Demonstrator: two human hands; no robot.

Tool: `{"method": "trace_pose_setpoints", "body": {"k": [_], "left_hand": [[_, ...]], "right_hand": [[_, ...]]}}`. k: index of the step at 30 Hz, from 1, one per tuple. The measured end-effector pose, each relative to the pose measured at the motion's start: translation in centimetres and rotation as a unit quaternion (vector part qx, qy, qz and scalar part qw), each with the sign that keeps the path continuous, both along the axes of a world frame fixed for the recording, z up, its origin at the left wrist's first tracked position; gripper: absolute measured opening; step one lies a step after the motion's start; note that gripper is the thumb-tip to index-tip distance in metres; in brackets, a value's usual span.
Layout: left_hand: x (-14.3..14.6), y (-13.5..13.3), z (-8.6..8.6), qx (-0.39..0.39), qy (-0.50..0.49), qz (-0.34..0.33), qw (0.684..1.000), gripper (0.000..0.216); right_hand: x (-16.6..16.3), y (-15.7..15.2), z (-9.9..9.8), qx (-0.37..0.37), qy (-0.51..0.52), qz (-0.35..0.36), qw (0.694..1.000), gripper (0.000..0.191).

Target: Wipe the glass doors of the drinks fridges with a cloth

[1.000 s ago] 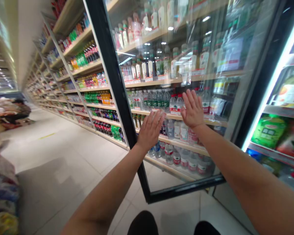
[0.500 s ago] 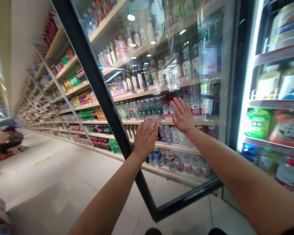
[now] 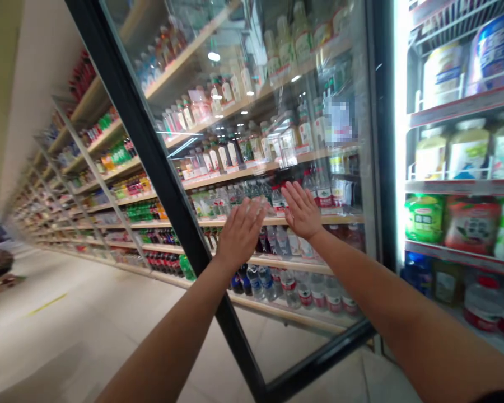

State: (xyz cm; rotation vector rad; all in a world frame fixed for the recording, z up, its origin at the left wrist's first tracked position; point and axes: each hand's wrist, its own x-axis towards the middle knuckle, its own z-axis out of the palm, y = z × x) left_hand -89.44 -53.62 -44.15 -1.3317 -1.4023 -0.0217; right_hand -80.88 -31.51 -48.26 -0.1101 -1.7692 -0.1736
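Beside the glass door (image 3: 283, 140), a cooler (image 3: 462, 188) holds bottles (image 3: 468, 150) and packs (image 3: 472, 225).

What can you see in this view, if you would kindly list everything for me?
Glass door: one, black-framed, centre, standing open
Shelving: several tiers, pale wood, at left and behind the glass
Shelved bottles: too many to count, mixed colours, on the shelving
Cooler: one, grey shelf edges, right
Light strip: one, white, cooler's left edge
White-capped bottles: three visible, mostly pale yellow, middle of cooler
Packs: three visible, two green, one red, shelf below those bottles
Red-capped bottles: two, clear, bottom right
Floor: one, pale, lower left and bottom
Floor marking: one, yellow, left
Left hand: one, bare, open, over the glass
Right hand: one, bare, open, over the glass
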Motion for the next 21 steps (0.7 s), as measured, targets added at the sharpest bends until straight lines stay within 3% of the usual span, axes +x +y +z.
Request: {"method": "trace_pose_setpoints", "body": {"k": [4,6,7,10,12,17,19,21], "left_hand": [[0.0,0.0,4.2,0.165,-0.070,0.027,0.983,0.064],[0.3,0.8,4.0,0.207,-0.089,0.033,0.974,0.063],[0.4,1.2,3.3,0.190,-0.085,0.027,0.978,0.063],[0.5,2.2,1.0,0.038,-0.024,-0.012,0.999,0.065],[0.4,2.1,1.2,-0.012,-0.005,-0.021,1.000,0.066],[-0.1,0.9,5.6,0.169,-0.078,0.001,0.983,0.066],[0.1,1.1,5.5,0.212,-0.081,0.002,0.974,0.066],[0.4,1.6,3.9,0.187,-0.068,-0.005,0.980,0.066]], "right_hand": [[0.0,0.0,0.0,-0.002,-0.002,0.002,1.000,0.055],[0.0,-0.1,0.0,-0.004,-0.003,0.004,1.000,0.054],[0.0,-0.1,0.0,-0.004,-0.003,0.003,1.000,0.054],[0.0,-0.2,0.1,0.001,0.001,-0.002,1.000,0.053],[0.1,-0.2,0.1,0.003,-0.002,-0.004,1.000,0.053],[0.2,-0.2,0.1,-0.004,-0.015,0.009,1.000,0.055],[0.2,-0.2,0.1,-0.003,-0.015,0.009,1.000,0.055],[0.2,-0.1,0.0,0.003,-0.010,0.002,1.000,0.055]]}}
